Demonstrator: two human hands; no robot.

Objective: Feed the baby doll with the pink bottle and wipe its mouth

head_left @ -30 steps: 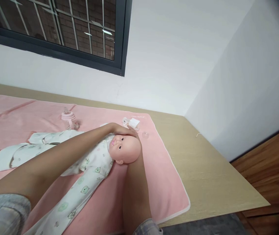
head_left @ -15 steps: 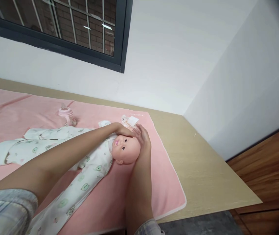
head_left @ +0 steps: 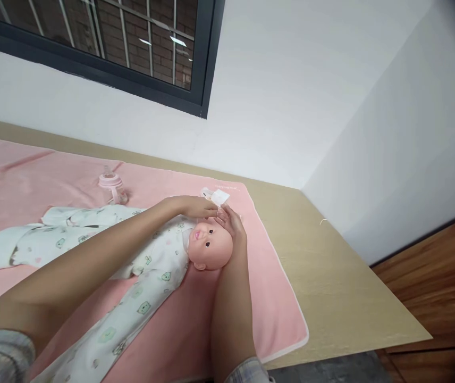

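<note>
A baby doll (head_left: 211, 246) in a white patterned sleepsuit (head_left: 148, 263) lies on its back, its bare head to the right. My left hand (head_left: 199, 207) reaches over the doll's chest to the far side of the head, fingers stretched out. Curving around the crown is my right hand (head_left: 233, 221), fingers extended and its wrist against the head. The fingertips of both hands meet beside the doll's far cheek. Whether anything lies beneath the fingers is hidden. Just behind them are a white square piece (head_left: 220, 197) and a small clear item (head_left: 207, 192).
A pink-topped baby bottle (head_left: 111, 186) with handles stands on the pink blanket (head_left: 267, 298) beyond the doll's legs. The blanket covers much of a wooden table (head_left: 331, 287) against a white wall. A dark window frame (head_left: 203, 80) is above.
My left hand has slid slightly away from the doll's head, its fingers straighter. The right hand stays cupped at the crown. The whole view has shifted a little.
</note>
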